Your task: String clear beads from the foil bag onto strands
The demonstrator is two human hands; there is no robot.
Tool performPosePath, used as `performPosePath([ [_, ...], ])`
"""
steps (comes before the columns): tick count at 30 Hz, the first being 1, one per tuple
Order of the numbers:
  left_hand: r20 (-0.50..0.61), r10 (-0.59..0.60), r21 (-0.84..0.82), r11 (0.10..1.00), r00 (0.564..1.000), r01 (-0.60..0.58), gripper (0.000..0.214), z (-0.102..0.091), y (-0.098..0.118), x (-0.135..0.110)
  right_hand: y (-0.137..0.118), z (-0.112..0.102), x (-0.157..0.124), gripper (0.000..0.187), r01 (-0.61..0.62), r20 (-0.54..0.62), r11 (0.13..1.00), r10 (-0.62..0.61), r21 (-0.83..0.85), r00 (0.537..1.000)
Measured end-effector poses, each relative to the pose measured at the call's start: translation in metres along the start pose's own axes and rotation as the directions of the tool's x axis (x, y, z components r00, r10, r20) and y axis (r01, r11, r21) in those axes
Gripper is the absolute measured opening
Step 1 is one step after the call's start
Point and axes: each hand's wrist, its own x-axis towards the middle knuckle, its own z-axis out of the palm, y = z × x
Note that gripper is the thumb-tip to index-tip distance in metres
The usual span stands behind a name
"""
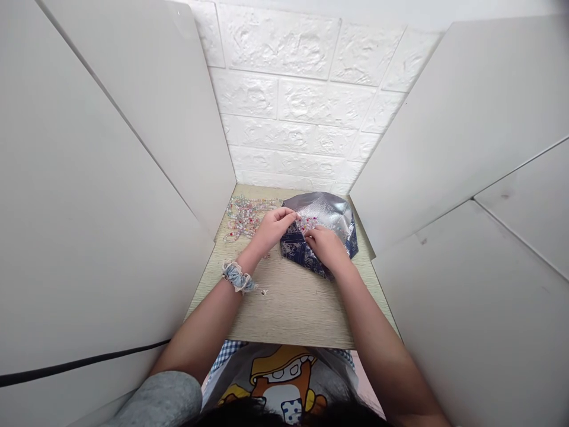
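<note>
A dark blue patterned bag (296, 254) with a silvery lining lies open on the table, with small red and clear beads (309, 223) in it. My left hand (274, 228) is at the bag's left rim, thumb and fingertips pinched together. Over the bag's front edge, my right hand (326, 244) has its fingers curled in by the beads. Whatever either pinch holds is too small to make out. Left of the bag, strings of multicoloured beads (244, 218) lie in a tangled pile, partly behind my left hand.
The wooden table (284, 314) sits between pale panels on the left (178, 118) and right (427, 130). A white brick-patterned wall (293, 101) closes off the back. One small light-and-dark piece (264, 292) lies near my left wrist, which wears a blue scrunchie (237, 276).
</note>
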Motion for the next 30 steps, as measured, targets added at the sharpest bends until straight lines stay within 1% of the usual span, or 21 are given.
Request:
performPosePath([
  [2,-0.028,-0.002,0.006,1.0,1.0,0.002,0.022,-0.001,-0.001,0.001,0.0,0.001,0.0,0.02,0.009,-0.001,1.0,-0.009,0.005,1.0],
  [7,-0.15,-0.009,0.032,0.999,0.989,0.014,0.023,-0.005,-0.001,0.001,0.005,0.003,0.001,0.019,-0.002,-0.01,1.0,0.002,0.031,1.0],
  [9,-0.159,-0.005,0.038,0.999,0.987,0.012,0.023,-0.006,-0.001,0.001,0.005,0.003,0.002,0.017,-0.005,-0.057,0.994,0.012,0.106,0.998],
  [11,-0.132,-0.009,0.041,0.999,0.991,0.015,0.023,-0.004,0.0,0.001,0.003,0.002,0.003,0.015,-0.006,-0.133,0.96,0.045,0.28,0.99],
  [12,-0.098,-0.008,0.044,0.999,0.995,0.013,0.022,-0.003,0.0,0.001,0.002,0.001,0.004,0.014,-0.01,-0.156,0.912,0.081,0.411,0.984],
  [13,-0.053,-0.002,0.048,0.999,0.999,0.004,0.022,-0.002,0.0,0.001,-0.001,0.0,0.004,0.014,-0.016,-0.157,0.828,0.126,0.561,0.979],
  [14,-0.002,0.01,0.054,0.999,1.0,-0.01,0.023,0.0,0.0,0.001,-0.004,-0.002,0.005,0.016,-0.024,-0.137,0.704,0.171,0.709,0.976],
  [15,0.05,0.026,0.059,0.998,0.998,-0.028,0.024,0.002,0.0,0.001,-0.006,-0.003,0.005,0.017,-0.033,-0.099,0.55,0.209,0.834,0.973],
  [16,0.097,0.041,0.065,0.997,0.994,-0.048,0.025,0.003,-0.001,0.001,-0.009,-0.004,0.005,0.019,-0.039,-0.055,0.388,0.23,0.921,0.972],
  [17,0.13,0.055,0.072,0.995,0.99,-0.065,0.026,0.004,-0.002,0.001,-0.011,-0.005,0.005,0.02,-0.042,-0.016,0.242,0.233,0.969,0.972],
  [18,0.147,0.065,0.081,0.994,0.987,-0.078,0.027,0.005,-0.003,0.001,-0.013,-0.005,0.005,0.021,-0.045,0.014,0.13,0.226,0.991,0.974],
  [19,0.153,0.07,0.092,0.992,0.986,-0.085,0.027,0.006,-0.004,0.001,-0.014,-0.006,0.004,0.022,-0.051,0.039,0.053,0.214,0.997,0.976],
  [20,0.152,0.072,0.105,0.991,0.986,-0.088,0.027,0.006,-0.005,0.0,-0.014,-0.006,0.004,0.022,-0.062,0.059,0.007,0.198,0.998,0.978],
  [21,0.147,0.072,0.118,0.989,0.987,-0.09,0.026,0.006,-0.005,0.0,-0.014,-0.006,0.004,0.022,-0.072,0.074,-0.018,0.184,0.997,0.98],
  [25,0.145,0.062,0.149,0.985,0.988,-0.083,0.027,0.006,-0.004,-0.001,-0.013,-0.005,0.003,0.02,-0.077,0.086,-0.056,0.172,0.995,0.981],
  [30,0.16,0.055,0.178,0.98,0.985,-0.084,0.028,0.006,-0.002,-0.002,-0.014,-0.004,0.002,0.016,-0.075,0.097,-0.13,0.18,0.989,0.979],
])
